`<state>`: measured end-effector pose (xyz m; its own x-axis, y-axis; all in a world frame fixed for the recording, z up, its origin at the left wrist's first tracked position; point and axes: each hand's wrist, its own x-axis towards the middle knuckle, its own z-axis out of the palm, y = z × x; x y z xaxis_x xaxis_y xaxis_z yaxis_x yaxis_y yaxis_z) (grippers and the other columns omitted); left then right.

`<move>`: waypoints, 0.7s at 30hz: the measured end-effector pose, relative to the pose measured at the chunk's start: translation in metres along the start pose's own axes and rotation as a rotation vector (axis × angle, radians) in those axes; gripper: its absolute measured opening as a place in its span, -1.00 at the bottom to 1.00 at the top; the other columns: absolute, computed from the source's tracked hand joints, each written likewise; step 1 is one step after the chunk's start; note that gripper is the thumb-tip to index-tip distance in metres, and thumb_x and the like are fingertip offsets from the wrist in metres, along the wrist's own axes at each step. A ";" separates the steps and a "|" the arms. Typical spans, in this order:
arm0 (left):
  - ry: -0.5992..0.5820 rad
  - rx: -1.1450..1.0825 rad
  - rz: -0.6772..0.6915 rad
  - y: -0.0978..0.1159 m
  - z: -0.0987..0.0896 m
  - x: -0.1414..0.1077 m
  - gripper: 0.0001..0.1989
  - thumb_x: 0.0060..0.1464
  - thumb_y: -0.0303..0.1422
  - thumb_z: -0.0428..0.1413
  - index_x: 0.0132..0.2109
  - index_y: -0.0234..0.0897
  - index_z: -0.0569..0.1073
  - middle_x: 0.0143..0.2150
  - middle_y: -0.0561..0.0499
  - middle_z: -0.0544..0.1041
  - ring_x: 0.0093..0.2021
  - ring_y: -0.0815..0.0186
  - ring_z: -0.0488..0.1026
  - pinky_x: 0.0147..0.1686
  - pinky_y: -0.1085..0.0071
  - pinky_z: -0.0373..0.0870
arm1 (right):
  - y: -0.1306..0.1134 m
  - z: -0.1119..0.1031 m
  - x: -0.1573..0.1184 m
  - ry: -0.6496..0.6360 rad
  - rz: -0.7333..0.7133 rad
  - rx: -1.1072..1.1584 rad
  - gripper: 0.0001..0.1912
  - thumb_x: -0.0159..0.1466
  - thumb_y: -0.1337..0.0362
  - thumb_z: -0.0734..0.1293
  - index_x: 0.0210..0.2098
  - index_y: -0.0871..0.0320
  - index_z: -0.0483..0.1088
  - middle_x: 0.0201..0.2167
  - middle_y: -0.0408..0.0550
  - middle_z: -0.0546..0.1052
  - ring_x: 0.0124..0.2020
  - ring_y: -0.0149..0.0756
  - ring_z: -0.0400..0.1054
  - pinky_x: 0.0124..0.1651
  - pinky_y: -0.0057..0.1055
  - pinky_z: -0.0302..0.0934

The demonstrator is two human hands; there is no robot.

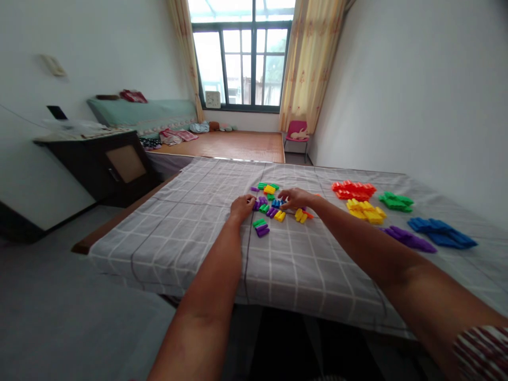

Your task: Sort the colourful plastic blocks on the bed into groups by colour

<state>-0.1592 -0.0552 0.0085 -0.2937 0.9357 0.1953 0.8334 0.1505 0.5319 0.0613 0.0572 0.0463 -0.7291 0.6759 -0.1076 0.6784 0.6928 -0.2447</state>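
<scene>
My left hand (241, 207) curls beside purple pieces (261, 201); my right hand (294, 198) arches over blue pieces (276, 203) between my hands. I can't tell whether either grips anything. The pieces look like light, stiff, perhaps slick plastic, best pinched across their sides.

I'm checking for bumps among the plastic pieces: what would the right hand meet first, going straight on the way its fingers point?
Most likely the small blue plastic pieces right by the fingertips of the right hand; they may be touching, as depth is unclear here.
</scene>
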 end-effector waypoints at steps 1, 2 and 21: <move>0.000 -0.001 -0.001 0.000 0.000 0.000 -0.66 0.21 -0.26 -0.04 -0.05 -0.16 0.58 -0.12 -0.01 0.63 -0.12 0.28 0.51 -0.20 0.47 0.31 | 0.000 0.002 0.000 0.004 0.005 0.001 -0.50 0.11 0.08 0.44 0.04 0.04 0.45 -0.06 -0.09 0.57 -0.13 -0.27 0.46 -0.18 -0.47 0.29; 0.001 -0.001 -0.002 0.000 0.000 0.000 -0.66 0.21 -0.26 -0.04 -0.05 -0.16 0.58 -0.12 0.00 0.63 -0.12 0.29 0.51 -0.19 0.47 0.32 | 0.000 0.003 0.000 0.012 0.016 -0.007 -0.50 0.12 0.07 0.43 0.04 0.04 0.45 -0.05 -0.09 0.56 -0.13 -0.27 0.46 -0.18 -0.47 0.28; 0.010 -0.022 0.022 -0.009 0.002 0.010 -0.62 0.19 -0.21 -0.05 -0.03 -0.20 0.58 -0.13 -0.02 0.63 -0.14 0.28 0.52 -0.20 0.47 0.33 | 0.016 -0.025 -0.084 0.396 -0.089 -0.013 -0.61 0.14 0.08 0.43 -0.05 0.03 0.50 -0.16 -0.08 0.59 -0.12 -0.22 0.41 -0.07 -0.37 0.24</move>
<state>-0.1687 -0.0465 0.0042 -0.2807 0.9353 0.2155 0.8293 0.1233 0.5450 0.1357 0.0176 0.0759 -0.6955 0.6560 0.2931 0.6171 0.7543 -0.2241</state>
